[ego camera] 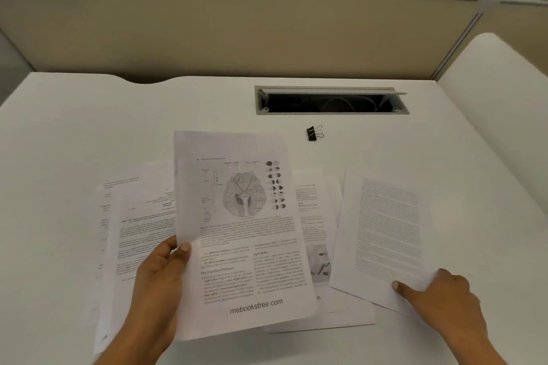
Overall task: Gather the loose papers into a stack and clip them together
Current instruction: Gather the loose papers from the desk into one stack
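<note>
Several printed white sheets lie spread over the white desk. My left hand grips the left edge of a page with a brain diagram, thumb on top, and holds it lifted above the others. My right hand pinches the lower corner of a text-only sheet at the right. More loose pages lie fanned out at the left, and further pages show between the two held ones. A black binder clip sits apart, farther back on the desk.
A grey cable tray with its lid open is set into the desk behind the clip. A beige partition wall bounds the far edge. A white rounded panel rises at the right.
</note>
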Demonstrator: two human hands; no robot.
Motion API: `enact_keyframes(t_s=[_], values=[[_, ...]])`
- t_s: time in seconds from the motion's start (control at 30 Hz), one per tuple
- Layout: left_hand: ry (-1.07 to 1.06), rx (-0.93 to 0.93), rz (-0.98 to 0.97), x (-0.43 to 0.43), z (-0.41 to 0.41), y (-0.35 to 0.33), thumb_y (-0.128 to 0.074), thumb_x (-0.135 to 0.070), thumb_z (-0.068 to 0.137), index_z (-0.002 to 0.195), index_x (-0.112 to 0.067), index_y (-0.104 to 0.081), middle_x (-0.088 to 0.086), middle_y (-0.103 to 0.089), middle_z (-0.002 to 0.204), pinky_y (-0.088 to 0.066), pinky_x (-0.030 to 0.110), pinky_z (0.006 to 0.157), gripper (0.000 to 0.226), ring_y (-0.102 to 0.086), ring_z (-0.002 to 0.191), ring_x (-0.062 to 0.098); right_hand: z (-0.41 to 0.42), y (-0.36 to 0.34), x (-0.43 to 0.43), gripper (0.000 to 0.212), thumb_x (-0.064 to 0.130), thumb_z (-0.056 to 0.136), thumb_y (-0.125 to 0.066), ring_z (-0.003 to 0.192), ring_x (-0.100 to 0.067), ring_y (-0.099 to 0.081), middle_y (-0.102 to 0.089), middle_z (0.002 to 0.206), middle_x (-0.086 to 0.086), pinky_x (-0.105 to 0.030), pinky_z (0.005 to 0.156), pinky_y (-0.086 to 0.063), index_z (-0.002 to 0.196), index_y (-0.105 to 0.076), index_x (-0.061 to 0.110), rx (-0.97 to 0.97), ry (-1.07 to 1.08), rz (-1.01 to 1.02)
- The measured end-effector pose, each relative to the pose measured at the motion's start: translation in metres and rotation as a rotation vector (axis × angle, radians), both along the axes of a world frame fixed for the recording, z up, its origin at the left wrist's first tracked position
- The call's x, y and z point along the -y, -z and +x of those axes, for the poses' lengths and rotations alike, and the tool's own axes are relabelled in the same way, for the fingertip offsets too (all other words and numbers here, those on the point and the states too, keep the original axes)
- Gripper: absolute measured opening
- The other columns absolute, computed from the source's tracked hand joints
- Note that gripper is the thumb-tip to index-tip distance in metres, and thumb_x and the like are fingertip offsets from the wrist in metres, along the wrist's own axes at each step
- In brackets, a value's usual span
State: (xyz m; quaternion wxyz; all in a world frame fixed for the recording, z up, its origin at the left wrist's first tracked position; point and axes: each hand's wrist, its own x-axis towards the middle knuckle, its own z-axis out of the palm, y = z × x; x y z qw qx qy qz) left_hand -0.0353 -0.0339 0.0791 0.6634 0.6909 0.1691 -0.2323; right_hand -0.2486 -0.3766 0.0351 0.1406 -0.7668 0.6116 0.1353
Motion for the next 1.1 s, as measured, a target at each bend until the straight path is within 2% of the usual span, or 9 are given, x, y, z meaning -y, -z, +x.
enact_keyframes(t_s=[0.23, 0.4, 0.5, 0.73, 0.83, 0.9, 0.97, 1.03, 1.1], values=[[0.009, -0.015, 0.000, 0.002, 0.000, 0.000, -0.050, -0.017, 0.104, 0.103, -0.024, -0.068, -0.012, -0.081, 0.076, -0.056, 0.034, 0.065, 0.019, -0.073, 0.087, 0.024, 0.000, 0.003, 0.010, 0.090, 0.036, 0.067, -0.087, 0.116, -0.040, -0.058, -0.061, 0.129, -0.021, -0.044, 0.089, -0.047, 0.138, -0.044, 0.003, 0.329, 0.187, 0.058], [0.008, -0.015, 0.007, 0.001, 0.001, 0.000, -0.050, -0.017, 0.105, 0.101, -0.024, -0.068, -0.010, -0.081, 0.076, -0.056, 0.035, 0.065, 0.019, -0.073, 0.086, 0.026, -0.003, 0.001, 0.020, 0.033, 0.015, 0.079, -0.078, 0.093, -0.038, -0.065, -0.072, 0.106, -0.019, -0.050, 0.085, -0.053, 0.107, -0.068, 0.001, 0.552, 0.319, 0.163], [-0.006, -0.016, 0.007, 0.000, 0.002, 0.000, -0.050, -0.016, 0.105, 0.102, -0.023, -0.068, -0.006, -0.081, 0.081, -0.057, 0.036, 0.066, 0.020, -0.073, 0.087, 0.027, -0.005, -0.012, 0.022, 0.020, 0.011, 0.088, -0.068, 0.092, -0.039, -0.064, -0.070, 0.103, -0.018, -0.046, 0.079, -0.052, 0.105, -0.069, 0.000, 0.717, 0.407, 0.300], [-0.034, -0.026, 0.015, -0.002, 0.006, 0.002, -0.051, -0.018, 0.105, 0.108, -0.024, -0.070, 0.000, -0.082, 0.095, -0.060, 0.043, 0.072, 0.021, -0.075, 0.090, 0.030, 0.011, -0.059, 0.005, 0.015, 0.015, 0.089, -0.066, 0.090, -0.027, -0.067, -0.073, 0.099, -0.004, -0.034, 0.078, -0.058, 0.103, -0.068, 0.009, 1.060, 0.419, 0.457], [-0.040, -0.024, 0.015, -0.002, 0.006, 0.001, -0.050, -0.017, 0.105, 0.108, -0.025, -0.070, -0.002, -0.082, 0.092, -0.060, 0.039, 0.066, 0.021, -0.075, 0.087, 0.028, 0.018, -0.072, -0.001, 0.053, 0.037, 0.054, -0.080, 0.090, -0.030, -0.074, -0.079, 0.097, -0.003, -0.043, 0.076, -0.057, 0.101, -0.072, 0.012, 1.112, 0.420, 0.556], [-0.037, -0.024, 0.017, -0.001, 0.005, 0.001, -0.050, -0.017, 0.105, 0.106, -0.025, -0.069, -0.005, -0.082, 0.086, -0.059, 0.037, 0.062, 0.020, -0.076, 0.084, 0.028, 0.023, -0.074, -0.004, 0.071, 0.042, 0.044, -0.080, 0.094, -0.026, -0.073, -0.077, 0.105, -0.006, -0.053, 0.081, -0.053, 0.108, -0.071, 0.012, 1.165, 0.420, 0.596], [-0.038, -0.028, 0.007, -0.001, 0.005, 0.000, -0.050, -0.017, 0.105, 0.106, -0.023, -0.069, -0.005, -0.082, 0.085, -0.059, 0.037, 0.062, 0.020, -0.076, 0.083, 0.027, 0.032, -0.079, -0.013, 0.065, 0.038, 0.050, -0.078, 0.091, -0.025, -0.075, -0.077, 0.107, -0.009, -0.052, 0.080, -0.053, 0.108, -0.071, 0.011, 1.207, 0.369, 0.687], [-0.043, -0.038, -0.005, -0.001, 0.004, 0.000, -0.051, -0.016, 0.104, 0.105, -0.023, -0.070, -0.004, -0.082, 0.086, -0.060, 0.037, 0.064, 0.020, -0.077, 0.084, 0.027, 0.042, -0.085, -0.028, 0.044, 0.028, 0.066, -0.073, 0.082, -0.025, -0.076, -0.077, 0.103, -0.011, -0.042, 0.076, -0.057, 0.105, -0.069, 0.008, 1.228, 0.300, 0.750], [-0.043, -0.048, -0.026, 0.000, 0.003, -0.002, -0.050, -0.015, 0.105, 0.106, -0.021, -0.071, 0.000, -0.083, 0.092, -0.061, 0.039, 0.067, 0.021, -0.077, 0.086, 0.027, 0.053, -0.089, -0.047, 0.039, 0.022, 0.069, -0.070, 0.077, -0.023, -0.076, -0.077, 0.098, -0.012, -0.032, 0.069, -0.060, 0.104, -0.068, 0.004, 1.223, 0.242, 0.788]])
